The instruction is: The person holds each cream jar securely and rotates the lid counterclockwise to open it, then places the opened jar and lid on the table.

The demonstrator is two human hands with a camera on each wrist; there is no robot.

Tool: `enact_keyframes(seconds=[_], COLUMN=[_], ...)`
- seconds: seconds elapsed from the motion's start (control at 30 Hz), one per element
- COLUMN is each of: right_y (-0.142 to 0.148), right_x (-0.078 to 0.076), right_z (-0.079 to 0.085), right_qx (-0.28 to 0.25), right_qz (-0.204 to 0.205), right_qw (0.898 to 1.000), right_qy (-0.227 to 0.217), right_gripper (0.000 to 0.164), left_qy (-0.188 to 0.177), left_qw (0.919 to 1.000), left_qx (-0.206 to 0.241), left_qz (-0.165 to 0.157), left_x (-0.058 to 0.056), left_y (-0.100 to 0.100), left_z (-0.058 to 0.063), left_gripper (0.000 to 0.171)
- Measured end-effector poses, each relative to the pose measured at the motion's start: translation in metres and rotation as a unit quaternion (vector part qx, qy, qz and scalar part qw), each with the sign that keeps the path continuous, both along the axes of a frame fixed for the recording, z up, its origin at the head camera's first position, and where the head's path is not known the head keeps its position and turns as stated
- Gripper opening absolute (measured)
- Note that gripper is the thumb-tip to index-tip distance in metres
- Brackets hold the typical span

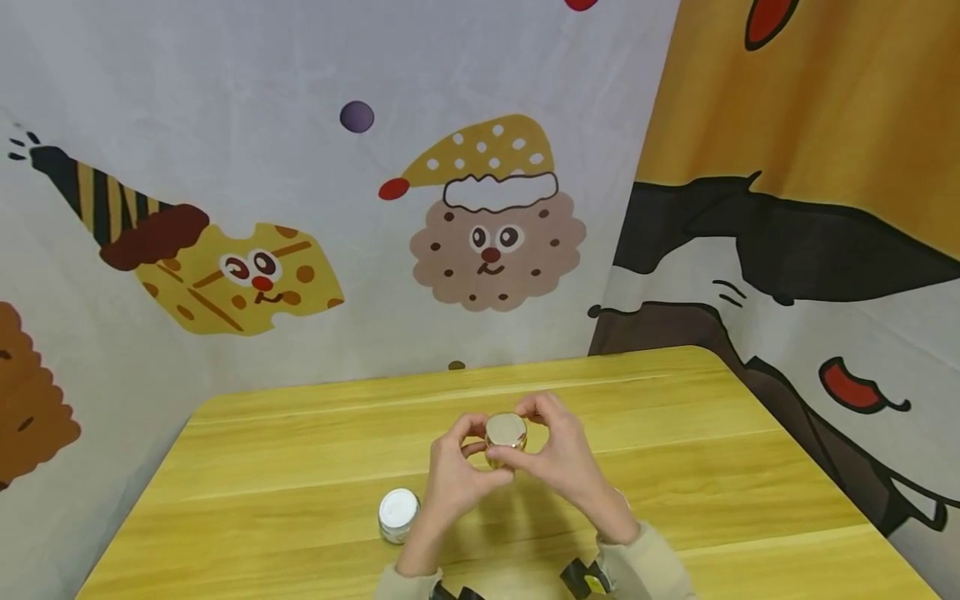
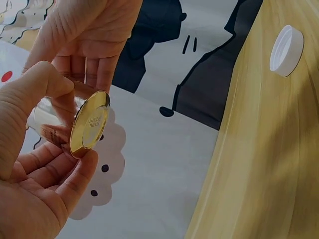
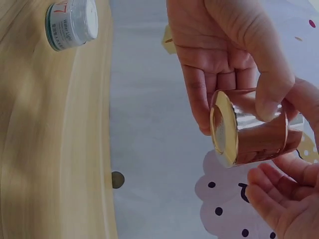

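Note:
A shiny gold jar (image 1: 506, 430) is held up above the table, its flat lid facing upward in the head view. My left hand (image 1: 457, 477) holds it from the left, with curled fingers and thumb about its side. From the right, my right hand (image 1: 566, 454) grips it, thumb on the near side and fingers on the far side. In the left wrist view the jar's gold end (image 2: 89, 124) carries small print. The right wrist view shows the right thumb (image 3: 271, 99) lying across the jar's mirror-like wall.
A small clear jar (image 1: 398, 515) with a white top stands on the wooden table (image 1: 300, 500), left of my left forearm. A white screw lid (image 2: 286, 51) lies hollow side up on the table, mostly behind my right wrist in the head view. A cartoon-printed curtain (image 1: 375, 275) hangs behind the table.

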State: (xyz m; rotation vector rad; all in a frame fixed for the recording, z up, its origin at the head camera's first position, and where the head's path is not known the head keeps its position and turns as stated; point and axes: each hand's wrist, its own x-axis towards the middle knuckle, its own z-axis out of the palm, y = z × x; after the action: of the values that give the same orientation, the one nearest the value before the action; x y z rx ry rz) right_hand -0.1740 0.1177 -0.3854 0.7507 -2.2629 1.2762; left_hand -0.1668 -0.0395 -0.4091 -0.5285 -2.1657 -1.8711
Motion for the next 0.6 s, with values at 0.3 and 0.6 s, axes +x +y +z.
enact_keyframes(seconds=[0.3, 0.6], right_y=[0.005, 0.001], right_x=[0.0, 0.0], right_z=[-0.002, -0.003], right_qx=[0.023, -0.019], right_qz=[0.056, 0.029], right_qw=[0.998, 0.999], right_qy=[-0.031, -0.039], right_gripper=[0.048, 0.041], left_qy=[-0.011, -0.022], left_qw=[0.9998, 0.9996], left_qx=[-0.016, -0.013], left_qz=[0.01, 0.009], left_x=[0.016, 0.016], left_y=[-0.001, -0.002], left_z=[0.031, 0.034], left_gripper=[0.035, 0.035])
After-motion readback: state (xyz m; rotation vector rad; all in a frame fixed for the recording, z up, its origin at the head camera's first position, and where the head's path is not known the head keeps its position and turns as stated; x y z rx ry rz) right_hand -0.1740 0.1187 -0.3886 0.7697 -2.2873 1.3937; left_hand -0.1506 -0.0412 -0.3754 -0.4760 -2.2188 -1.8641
